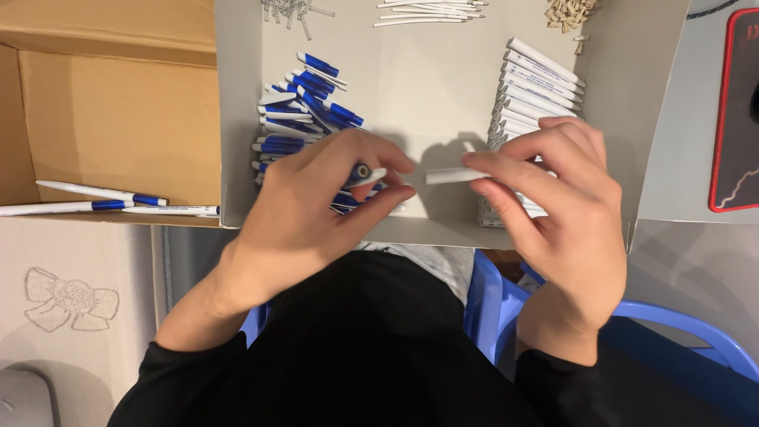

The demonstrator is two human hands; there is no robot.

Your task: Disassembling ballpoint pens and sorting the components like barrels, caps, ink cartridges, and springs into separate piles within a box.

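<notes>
1. The left hand (316, 202), at centre frame, is pinching a short pen part (365, 174) between thumb and fingers; the piece is showing a white tip, a blue body and a round open end facing the camera.
2. The right hand (553, 198), right of centre, is gripping a plain white pen barrel (452, 175) by one end, the barrel lying level and pointing left toward the other part. The two pieces are sitting near each other, not touching.
3. Both hands are hovering over a shallow grey cardboard tray (427, 87) filling the upper middle of the frame.
4. Inside the tray, left side: a loose heap of blue-and-white pen parts (304, 111), partly hidden behind the left hand.
5. Inside the tray, right side: a neat stack of white barrels (538, 87) running diagonally, its lower end covered by the right hand.
6. Along the tray's top edge: small metal springs (294, 11) at left, thin white refills (431, 11) in the middle, small tan bits (569, 13) at right.
7. Upper left of the frame: a brown cardboard box (118, 111) is holding three assembled white-and-blue pens (103, 199) along its lower edge.
</notes>
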